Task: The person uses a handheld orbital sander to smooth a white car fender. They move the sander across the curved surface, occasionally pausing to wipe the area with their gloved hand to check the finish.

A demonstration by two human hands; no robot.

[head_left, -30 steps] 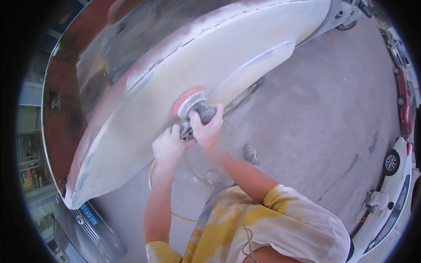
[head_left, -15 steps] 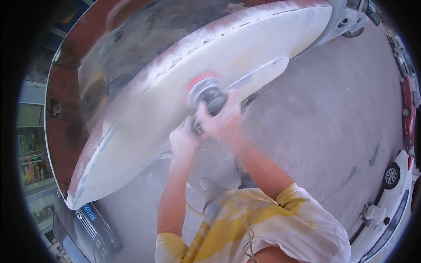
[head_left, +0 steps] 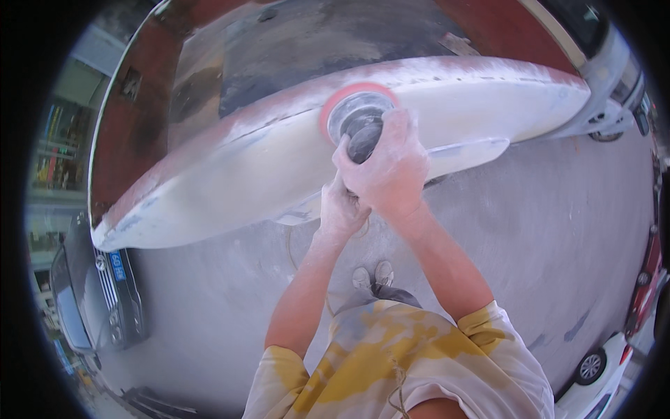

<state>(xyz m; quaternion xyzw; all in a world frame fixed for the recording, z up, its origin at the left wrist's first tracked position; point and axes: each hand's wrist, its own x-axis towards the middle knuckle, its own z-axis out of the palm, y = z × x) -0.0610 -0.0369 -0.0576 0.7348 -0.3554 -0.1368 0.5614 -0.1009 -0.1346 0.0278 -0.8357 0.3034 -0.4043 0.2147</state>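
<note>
A round orbital sander with a red-rimmed pad rests against the white, dusty side panel of a pickup bed, close to its upper edge. My right hand is wrapped round the sander's dark body, its fingers coated in white dust. Just below and to its left, my left hand is closed on the rear end of the sander, partly hidden behind the right wrist. Reddish, scuffed paint shows along the panel's top edge. The pad's contact face is out of sight.
Beyond the panel lies the open truck bed with worn dark and red surfaces. A dark car stands at the left, a white car at the lower right. A thin hose hangs down to the grey ground, near my shoes.
The sander and both hands have moved up and slightly right, nearer the panel's upper edge. My view has turned, so the panel looks more level and my shoes now show.
</note>
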